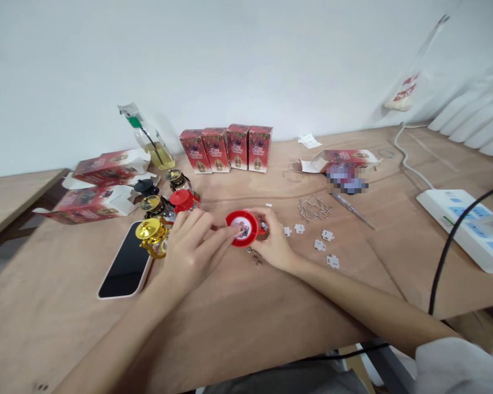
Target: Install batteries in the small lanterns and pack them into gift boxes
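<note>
My right hand (276, 241) grips a red lantern (231, 218), turned so that its round base faces me. Inside the red rim sits a pale disc with small parts on it. My left hand (191, 243) has its fingertips pinched together at this base; whatever they hold is hidden. Left of the hands stand several small lanterns: a gold one (150, 230), a red one (182, 198), a black one (146, 187) and black-and-gold ones (151, 204). Small white plastic pieces (327, 235) are scattered right of my right hand, and tiny metal parts (256, 261) lie just below it.
Several red boxes (216, 150) stand by the wall. Opened boxes (94, 205) and a bottle of yellow liquid (160, 153) are at left, beyond a phone (125, 262). Bent wires (314, 208), a screwdriver (353, 210) and a power strip (468, 227) lie at right.
</note>
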Motion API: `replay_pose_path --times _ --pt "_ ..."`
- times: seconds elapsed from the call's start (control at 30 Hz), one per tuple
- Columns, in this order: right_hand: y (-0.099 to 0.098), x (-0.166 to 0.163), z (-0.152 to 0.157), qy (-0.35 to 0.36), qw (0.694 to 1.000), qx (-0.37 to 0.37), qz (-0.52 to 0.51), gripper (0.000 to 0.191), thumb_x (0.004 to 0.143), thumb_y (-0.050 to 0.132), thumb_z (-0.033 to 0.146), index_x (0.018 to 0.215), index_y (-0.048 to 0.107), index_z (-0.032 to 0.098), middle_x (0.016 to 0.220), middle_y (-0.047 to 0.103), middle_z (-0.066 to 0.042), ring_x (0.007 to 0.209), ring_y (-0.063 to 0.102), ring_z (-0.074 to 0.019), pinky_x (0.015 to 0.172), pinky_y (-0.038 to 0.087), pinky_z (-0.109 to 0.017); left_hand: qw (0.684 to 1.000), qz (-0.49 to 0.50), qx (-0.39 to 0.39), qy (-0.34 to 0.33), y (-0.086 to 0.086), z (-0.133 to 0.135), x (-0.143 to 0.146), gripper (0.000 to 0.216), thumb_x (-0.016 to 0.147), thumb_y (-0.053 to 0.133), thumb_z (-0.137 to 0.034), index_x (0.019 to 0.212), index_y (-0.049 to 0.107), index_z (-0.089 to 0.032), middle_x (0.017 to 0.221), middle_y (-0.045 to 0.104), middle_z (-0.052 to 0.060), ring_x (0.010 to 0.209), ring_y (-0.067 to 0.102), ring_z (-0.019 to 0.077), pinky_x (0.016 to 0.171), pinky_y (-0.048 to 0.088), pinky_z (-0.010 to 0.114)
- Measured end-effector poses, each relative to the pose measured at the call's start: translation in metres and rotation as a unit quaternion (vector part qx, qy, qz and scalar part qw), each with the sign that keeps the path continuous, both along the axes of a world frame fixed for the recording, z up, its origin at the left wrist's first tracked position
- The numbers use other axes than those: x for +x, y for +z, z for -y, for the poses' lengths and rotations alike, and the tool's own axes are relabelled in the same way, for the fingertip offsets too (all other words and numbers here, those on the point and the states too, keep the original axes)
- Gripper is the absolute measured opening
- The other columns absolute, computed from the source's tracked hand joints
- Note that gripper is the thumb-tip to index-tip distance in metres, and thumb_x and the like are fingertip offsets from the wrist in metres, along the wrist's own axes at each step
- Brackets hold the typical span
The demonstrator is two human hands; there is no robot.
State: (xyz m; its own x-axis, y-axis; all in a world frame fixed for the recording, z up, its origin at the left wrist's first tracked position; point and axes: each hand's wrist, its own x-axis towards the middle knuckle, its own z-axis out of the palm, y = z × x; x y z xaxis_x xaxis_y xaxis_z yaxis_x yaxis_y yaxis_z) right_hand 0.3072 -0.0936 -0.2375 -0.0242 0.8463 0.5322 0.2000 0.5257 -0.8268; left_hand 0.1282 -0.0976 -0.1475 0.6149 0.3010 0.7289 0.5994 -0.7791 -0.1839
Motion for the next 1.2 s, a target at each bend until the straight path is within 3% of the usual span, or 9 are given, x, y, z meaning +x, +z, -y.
replay_pose_path --times 0.17,0.43,0.57,0.7,0.77,0.83,0.97,1.07,1.2 --pt "0.0 0.0 -0.001 -0.01 1.0 0.0 0.013 0.048 0.071 0.071 0.012 0.113 0.053 0.027 0.112 0.061 -0.004 0.101 0.059 -0.0208 0.089 0.05 -0.038 0.996 -0.072 0.059 0.014 0.001 0.005 -0.004 0.022 0.084 0.061 -0.012 0.104 0.059 -0.022 0.078 0.065 0.001 0.068 0.053 0.0146 0.06 0.033 0.03" --pt "0.0 0.0 0.0 -0.007 1.0 -0.02 0.009 0.045 0.072 0.069 0.013 0.111 0.053 0.026 0.11 0.061 -0.005 0.101 0.06 -0.0214 0.09 0.05 -0.039 0.983 -0.152 0.097 0.031 -0.003 0.013 -0.001 0.03 0.084 0.061 -0.029 0.113 0.056 -0.019 0.083 0.069 0.001 0.07 0.059 0.0155 0.066 0.037 0.031" --pt "0.002 -0.001 0.002 -0.007 0.999 -0.032 0.006 0.044 0.071 0.069 0.014 0.11 0.052 0.025 0.109 0.062 -0.005 0.101 0.06 -0.0217 0.09 0.05 -0.041 0.99 -0.12 0.064 0.024 -0.005 0.015 -0.002 0.035 0.083 0.062 -0.028 0.116 0.055 -0.019 0.085 0.068 0.003 0.07 0.059 0.0163 0.065 0.039 0.031" --pt "0.003 -0.002 0.002 0.009 0.999 -0.031 -0.014 0.045 0.07 0.069 0.016 0.11 0.051 0.024 0.109 0.062 -0.006 0.099 0.061 -0.0208 0.086 0.052 -0.038 1.0 -0.021 0.018 0.01 -0.012 0.028 -0.031 0.044 0.078 0.064 -0.021 0.12 0.052 -0.024 0.092 0.069 0.004 0.079 0.063 0.0184 0.074 0.045 0.033" --pt "0.002 -0.003 0.001 -0.008 0.999 -0.038 -0.034 0.043 0.069 0.07 0.018 0.108 0.05 0.023 0.105 0.062 -0.005 0.093 0.062 -0.02 0.081 0.053 -0.036 0.996 0.041 0.014 0.077 -0.021 0.036 -0.057 0.051 0.077 0.064 -0.022 0.126 0.051 -0.027 0.1 0.069 0.006 0.084 0.065 0.0217 0.078 0.045 0.036" --pt "0.001 -0.003 -0.001 -0.027 0.997 -0.046 -0.048 0.042 0.069 0.069 0.019 0.106 0.05 0.023 0.101 0.063 -0.005 0.089 0.062 -0.0196 0.078 0.053 -0.035 0.975 0.09 0.008 0.201 -0.035 0.042 -0.087 0.058 0.075 0.066 -0.025 0.131 0.049 -0.025 0.115 0.067 0.011 0.097 0.064 0.0284 0.089 0.043 0.044" --pt "0.0 -0.004 -0.003 -0.037 0.997 -0.056 -0.048 0.042 0.069 0.068 0.021 0.106 0.049 0.023 0.101 0.063 -0.005 0.09 0.062 -0.02 0.079 0.052 -0.036 0.933 0.051 -0.081 0.346 -0.069 0.048 -0.141 0.069 0.082 0.059 -0.037 0.145 0.032 -0.026 0.131 0.06 0.014 0.103 0.064 0.0324 0.102 0.034 0.059" --pt "-0.001 -0.004 -0.003 -0.042 0.997 -0.047 -0.054 0.04 0.07 0.068 0.022 0.105 0.049 0.023 0.099 0.063 -0.004 0.089 0.062 -0.0203 0.08 0.053 -0.037 0.919 0.022 -0.15 0.364 -0.081 0.052 -0.159 0.068 0.087 0.054 -0.034 0.147 0.023 -0.03 0.119 0.068 0.009 0.101 0.067 0.0329 0.1 0.032 0.067" --pt "-0.004 -0.004 0.0 -0.048 0.998 -0.015 -0.039 0.042 0.071 0.068 0.022 0.108 0.048 0.024 0.102 0.063 -0.005 0.091 0.063 -0.0203 0.08 0.054 -0.037 0.947 0.118 -0.087 0.287 -0.066 0.062 -0.142 0.068 0.078 0.058 -0.039 0.143 0.038 -0.031 0.14 0.052 0.004 0.124 0.051 0.039 0.104 0.034 0.064"
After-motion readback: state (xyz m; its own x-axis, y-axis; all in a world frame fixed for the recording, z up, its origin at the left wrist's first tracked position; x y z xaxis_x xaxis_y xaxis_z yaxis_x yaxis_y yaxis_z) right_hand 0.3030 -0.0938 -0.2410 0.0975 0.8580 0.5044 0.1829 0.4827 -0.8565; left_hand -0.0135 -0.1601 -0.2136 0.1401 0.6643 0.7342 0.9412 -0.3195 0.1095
